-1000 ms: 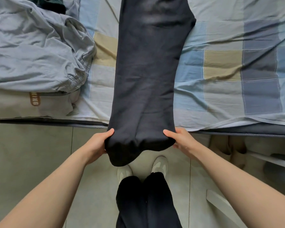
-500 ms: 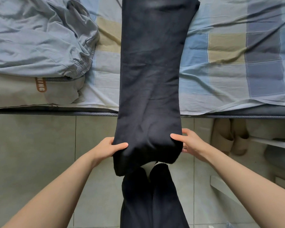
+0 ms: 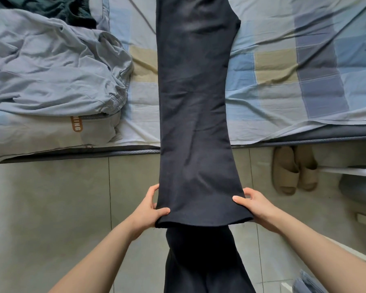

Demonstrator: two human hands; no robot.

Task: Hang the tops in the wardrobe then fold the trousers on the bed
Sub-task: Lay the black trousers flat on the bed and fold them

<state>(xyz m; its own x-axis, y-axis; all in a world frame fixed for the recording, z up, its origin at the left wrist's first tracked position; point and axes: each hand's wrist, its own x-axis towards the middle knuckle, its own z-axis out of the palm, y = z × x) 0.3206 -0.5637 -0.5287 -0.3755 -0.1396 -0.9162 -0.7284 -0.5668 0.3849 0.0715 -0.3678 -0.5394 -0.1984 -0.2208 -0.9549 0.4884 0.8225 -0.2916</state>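
Head view: one pair of black trousers (image 3: 195, 106) is seen down the middle of the frame. The top part is laid flat on the bed (image 3: 283, 66). The lower part is stretched out past the bed edge, over the floor, and its hem is held up near the bottom middle of the frame.

The left corner of the hem is pinched by the left hand (image 3: 149, 208), with the thumb on top of the cloth and the fingers curled under it. The right corner is gripped the same way by the right hand (image 3: 257, 205). The hem is pulled flat between the two hands.

Bare sheet is seen on both sides of the trousers, more of it on the right. At the upper left, one grey crumpled garment (image 3: 51, 68) is piled on the bed, close to the trousers but not touching them.

The bed is covered by one checked sheet in blue, grey and yellow. The floor (image 3: 47, 208) is made of pale tiles. Two tan slippers (image 3: 294, 170) are tucked side by side under the bed edge at the right.
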